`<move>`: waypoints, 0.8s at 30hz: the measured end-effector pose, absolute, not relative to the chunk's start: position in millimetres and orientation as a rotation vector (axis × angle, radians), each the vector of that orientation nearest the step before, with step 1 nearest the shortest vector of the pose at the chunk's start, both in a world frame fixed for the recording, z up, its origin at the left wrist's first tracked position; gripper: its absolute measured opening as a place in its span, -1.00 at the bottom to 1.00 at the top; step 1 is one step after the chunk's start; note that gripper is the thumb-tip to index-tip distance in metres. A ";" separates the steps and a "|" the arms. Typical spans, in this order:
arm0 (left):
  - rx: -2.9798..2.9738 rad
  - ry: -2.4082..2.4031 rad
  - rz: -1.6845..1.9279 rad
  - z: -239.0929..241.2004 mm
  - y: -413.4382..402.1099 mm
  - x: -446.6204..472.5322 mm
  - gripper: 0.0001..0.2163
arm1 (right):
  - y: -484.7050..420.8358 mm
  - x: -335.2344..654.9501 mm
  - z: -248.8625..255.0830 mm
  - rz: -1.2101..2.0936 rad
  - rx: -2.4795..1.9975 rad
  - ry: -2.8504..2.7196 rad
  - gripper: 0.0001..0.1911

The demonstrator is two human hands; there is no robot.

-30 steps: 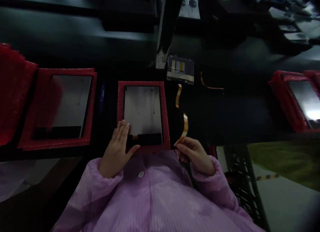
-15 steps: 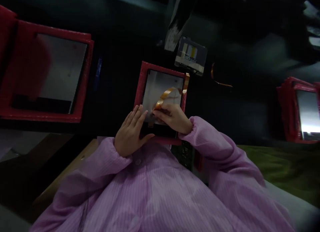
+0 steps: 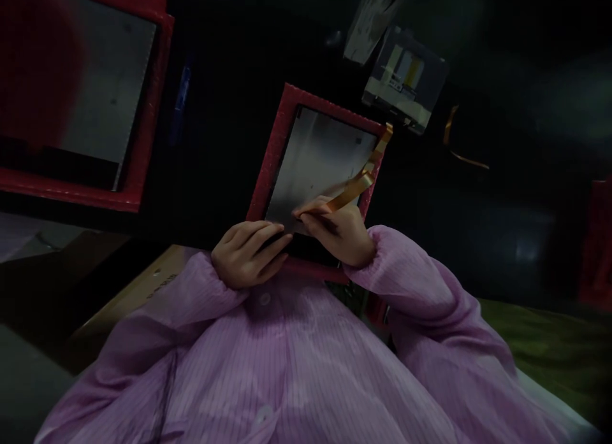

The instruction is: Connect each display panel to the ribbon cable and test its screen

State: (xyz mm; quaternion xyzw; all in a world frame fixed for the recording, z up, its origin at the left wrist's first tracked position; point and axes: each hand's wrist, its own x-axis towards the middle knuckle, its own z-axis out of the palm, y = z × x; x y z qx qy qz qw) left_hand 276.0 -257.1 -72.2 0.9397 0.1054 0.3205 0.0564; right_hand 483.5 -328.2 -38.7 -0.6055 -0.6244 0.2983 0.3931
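A silver-grey flat panel (image 3: pixel 320 154) with a dark lower strip lies in a red foam tray (image 3: pixel 268 157) in front of me. My right hand (image 3: pixel 342 230) is over its lower part, thumb and fingers pinched on a strip of amber tape (image 3: pixel 351 190). The tape curves away from the fingers, and its far end reaches the tray's upper right corner. My left hand (image 3: pixel 251 253) rests at the lower left edge of the panel and tray, fingers bent and somewhat apart, with nothing seen in them. The fingertips of that hand partly hide the panel's lower left corner.
Another panel (image 3: pixel 108 81) in red foam (image 3: pixel 148 113) lies to the left, a blue pen (image 3: pixel 182 93) beside it. Beyond the tray stands a clear box (image 3: pixel 406 78). A loose amber strip (image 3: pixel 449 132) lies right of it. More red foam (image 3: pixel 595 246) is at the far right.
My left hand has gone from flat and stretched out to bent fingers at the panel's edge. My right hand still pinches the amber tape, which now stretches straighter. The view has shifted and darkened.
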 end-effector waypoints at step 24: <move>2.595 0.483 0.830 -70.6 -255.8 277.0 -0.64 | -329.1 483.7 -36.8 0.872 -1.526 -1.314 -0.65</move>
